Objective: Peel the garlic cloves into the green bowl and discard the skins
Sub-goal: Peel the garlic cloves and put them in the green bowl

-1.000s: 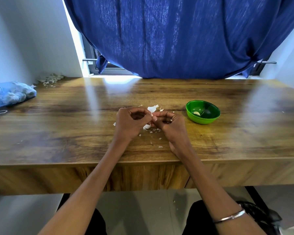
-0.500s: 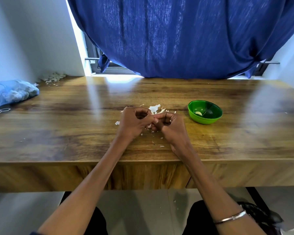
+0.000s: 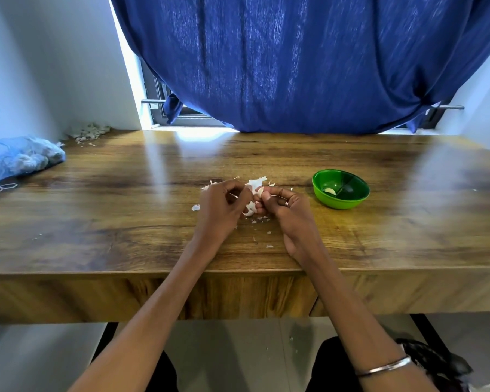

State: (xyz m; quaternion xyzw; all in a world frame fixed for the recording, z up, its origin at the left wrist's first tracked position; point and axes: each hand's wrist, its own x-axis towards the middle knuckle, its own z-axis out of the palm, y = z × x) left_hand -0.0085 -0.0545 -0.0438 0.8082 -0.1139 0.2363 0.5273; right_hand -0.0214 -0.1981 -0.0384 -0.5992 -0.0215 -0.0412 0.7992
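Clove: small pale garlic clove (image 3: 259,190) pinched in right hand (image 3: 287,206), left hand (image 3: 224,205) picking its skin.
Bowl: round green plastic bowl (image 3: 340,189) lies right of the clove, nearer the right hand.

Long brown wooden table (image 3: 125,222): glossy, smooth, grain visible. Small round green plastic bowl (image 3: 348,200): shiny. Dark blue cloth curtain (image 3: 294,66): matt, slubby weave. Far-left pale blue mesh bag (image 3: 12,159). Thin white papery garlic skins (image 3: 256,183).

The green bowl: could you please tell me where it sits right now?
In the head view, the green bowl stands on the wooden table, just right of the right hand, with one peeled clove inside.
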